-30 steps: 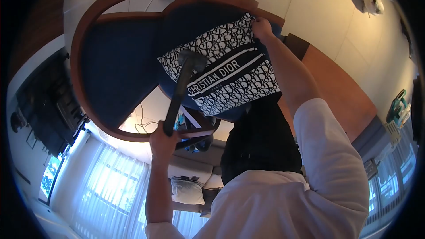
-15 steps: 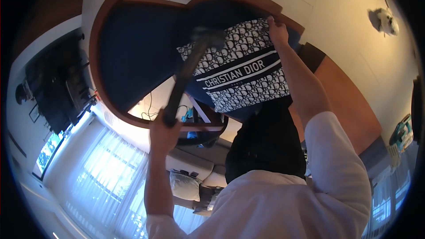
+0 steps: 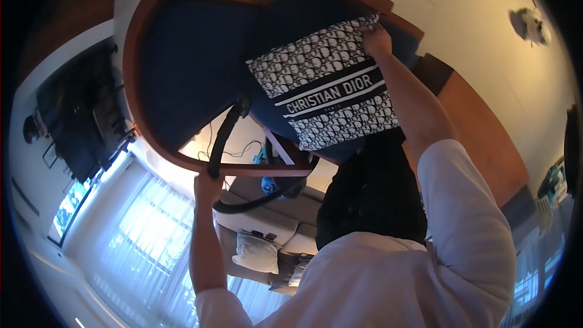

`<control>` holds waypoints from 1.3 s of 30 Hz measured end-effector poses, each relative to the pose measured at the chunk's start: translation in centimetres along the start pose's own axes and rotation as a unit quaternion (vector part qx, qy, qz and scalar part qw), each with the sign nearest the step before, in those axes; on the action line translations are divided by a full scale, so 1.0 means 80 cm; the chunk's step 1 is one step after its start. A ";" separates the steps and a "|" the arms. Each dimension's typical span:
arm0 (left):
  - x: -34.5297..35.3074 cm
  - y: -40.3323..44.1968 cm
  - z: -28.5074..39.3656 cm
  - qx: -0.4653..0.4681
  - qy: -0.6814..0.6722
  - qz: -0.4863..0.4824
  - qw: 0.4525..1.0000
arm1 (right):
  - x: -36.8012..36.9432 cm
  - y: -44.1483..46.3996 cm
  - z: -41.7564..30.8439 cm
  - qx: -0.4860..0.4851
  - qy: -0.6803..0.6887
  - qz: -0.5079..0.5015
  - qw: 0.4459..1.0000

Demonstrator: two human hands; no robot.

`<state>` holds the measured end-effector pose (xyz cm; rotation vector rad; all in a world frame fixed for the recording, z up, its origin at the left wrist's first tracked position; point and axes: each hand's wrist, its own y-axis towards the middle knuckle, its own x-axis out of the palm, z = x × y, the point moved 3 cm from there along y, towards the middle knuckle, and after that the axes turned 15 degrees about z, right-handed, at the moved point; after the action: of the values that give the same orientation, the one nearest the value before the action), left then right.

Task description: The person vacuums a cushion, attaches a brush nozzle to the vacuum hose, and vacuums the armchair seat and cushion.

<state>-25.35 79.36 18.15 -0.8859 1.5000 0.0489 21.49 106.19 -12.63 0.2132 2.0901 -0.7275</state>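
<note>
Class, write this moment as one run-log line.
left hand: gripping black tube | right hand: holding cushion by corner | cushion: over blue chair | tube tip: off cushion

In front of you is an armchair [image 3: 194, 67] with dark-blue fabric upholstery and a rounded, reddish-brown wooden frame [image 3: 130, 67]. Directly on the blue part nearer to you lies a square fabric cushion [image 3: 331, 88] with black-and-white pattern, and you can read CHRISTIAN DIOR across its dark band. The blue fabric shows above and below the cushion. On the pale floor [image 3: 467, 18], well apart at your right, is a small white thing [image 3: 534, 27], too unclear to name.
</note>
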 end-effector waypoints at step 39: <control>0.130 -0.192 0.171 0.127 -0.275 0.008 0.953 | -0.060 -0.273 0.046 -0.174 0.110 0.044 0.978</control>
<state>-4.33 70.83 14.13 -0.5873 0.9639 0.1032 18.02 86.89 -1.29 0.1955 2.3621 -0.2852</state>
